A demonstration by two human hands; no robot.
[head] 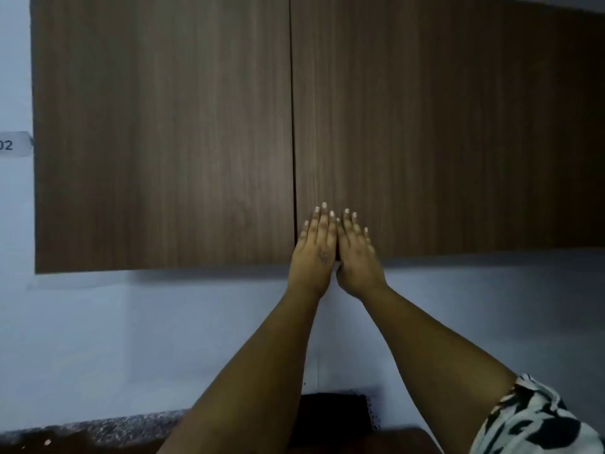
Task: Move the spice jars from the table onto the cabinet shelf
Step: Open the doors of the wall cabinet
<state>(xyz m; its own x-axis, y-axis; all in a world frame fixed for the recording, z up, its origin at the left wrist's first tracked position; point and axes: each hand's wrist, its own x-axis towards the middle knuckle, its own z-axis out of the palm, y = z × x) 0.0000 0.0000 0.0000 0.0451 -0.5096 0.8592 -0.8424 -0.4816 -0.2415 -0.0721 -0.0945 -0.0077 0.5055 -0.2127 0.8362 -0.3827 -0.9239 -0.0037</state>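
A brown wood-grain wall cabinet (163, 126) fills the upper view, and both of its doors are closed. My left hand (315, 250) and my right hand (357, 253) lie flat side by side against the lower edge of the right door (442, 126), just right of the seam between the doors. The fingers of both hands are straight and point upward, and neither hand holds anything. No spice jars and no shelf are visible.
A pale wall (131, 339) runs below the cabinet. A speckled stone counter edge (98, 427) and a dark object (334, 417) sit at the bottom. A label reading "02" (13, 144) is on the wall at left.
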